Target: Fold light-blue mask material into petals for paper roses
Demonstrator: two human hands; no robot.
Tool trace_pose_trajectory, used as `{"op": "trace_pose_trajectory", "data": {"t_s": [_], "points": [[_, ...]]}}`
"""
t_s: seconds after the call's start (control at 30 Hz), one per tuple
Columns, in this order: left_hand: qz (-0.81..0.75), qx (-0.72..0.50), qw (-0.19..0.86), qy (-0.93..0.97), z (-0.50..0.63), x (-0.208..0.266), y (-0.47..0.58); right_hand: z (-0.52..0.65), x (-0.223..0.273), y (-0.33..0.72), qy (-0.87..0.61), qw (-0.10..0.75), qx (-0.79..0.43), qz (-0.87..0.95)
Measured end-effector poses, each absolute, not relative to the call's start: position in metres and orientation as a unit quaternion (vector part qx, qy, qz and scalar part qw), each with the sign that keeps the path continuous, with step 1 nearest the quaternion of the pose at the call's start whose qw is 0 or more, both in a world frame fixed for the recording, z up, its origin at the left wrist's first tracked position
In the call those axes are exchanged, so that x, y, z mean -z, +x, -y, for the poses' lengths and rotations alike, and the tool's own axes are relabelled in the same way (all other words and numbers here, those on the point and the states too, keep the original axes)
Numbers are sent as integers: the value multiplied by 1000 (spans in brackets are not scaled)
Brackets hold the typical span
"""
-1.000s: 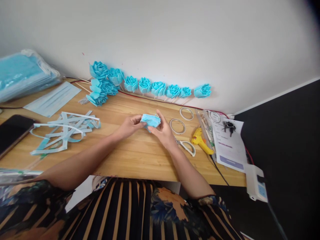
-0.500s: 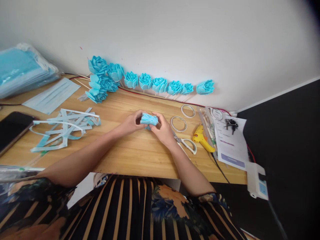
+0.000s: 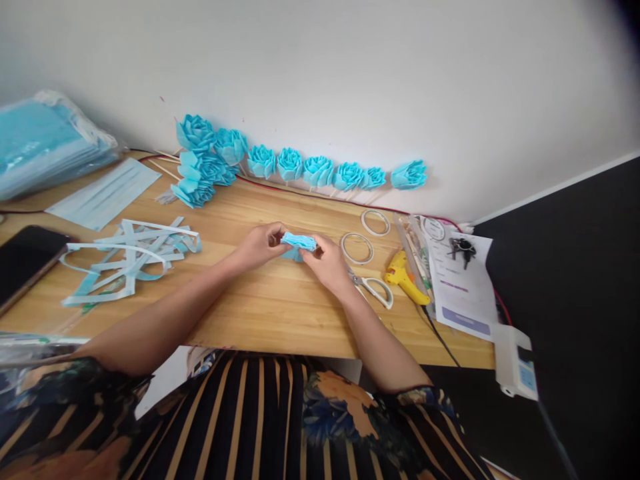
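A stack of small blue fabric pieces [image 3: 299, 241] is held between my two hands above the middle of the wooden table. My left hand [image 3: 263, 245] pinches its left end, and my right hand [image 3: 327, 263] grips the right end. Below the stack, another bit of blue fabric [image 3: 293, 255] shows; whether it belongs to the stack I cannot tell. Right of my right hand lie scissors [image 3: 377, 292] with white handles, their blades partly hidden by the wrist. Two tape rolls [image 3: 357, 248] lie just beyond them.
Several blue fabric flowers [image 3: 319, 171] on sticks line the wall. Cut mask strips [image 3: 133, 253], a flat face mask [image 3: 105, 193], a bag of masks [image 3: 45, 147] and a phone [image 3: 30, 260] occupy the left. A yellow glue gun [image 3: 406, 277], papers [image 3: 460, 287] and keys [image 3: 465, 250] lie right.
The stack has tipped between my fingers, so its face looks thinner and flatter. My hands have barely shifted, and the other things are where they were.
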State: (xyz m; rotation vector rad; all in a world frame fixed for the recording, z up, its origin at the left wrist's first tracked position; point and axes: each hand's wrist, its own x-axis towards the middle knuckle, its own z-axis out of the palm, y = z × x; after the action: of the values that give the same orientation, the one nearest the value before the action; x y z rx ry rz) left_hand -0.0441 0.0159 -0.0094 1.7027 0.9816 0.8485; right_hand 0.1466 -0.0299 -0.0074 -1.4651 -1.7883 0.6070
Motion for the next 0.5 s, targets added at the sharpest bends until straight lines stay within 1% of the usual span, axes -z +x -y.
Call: {"op": "trace_pose_trajectory", "data": {"t_s": [0.13, 0.27, 0.5], "points": [[-392, -362, 500, 682, -16, 11, -43, 29, 8, 146, -545, 399, -250, 694], [-392, -344, 526, 672, -18, 15, -43, 27, 14, 147, -551, 381, -268, 692], [-387, -341, 511, 687, -19, 17, -42, 27, 15, 147, -551, 396, -294, 673]]}}
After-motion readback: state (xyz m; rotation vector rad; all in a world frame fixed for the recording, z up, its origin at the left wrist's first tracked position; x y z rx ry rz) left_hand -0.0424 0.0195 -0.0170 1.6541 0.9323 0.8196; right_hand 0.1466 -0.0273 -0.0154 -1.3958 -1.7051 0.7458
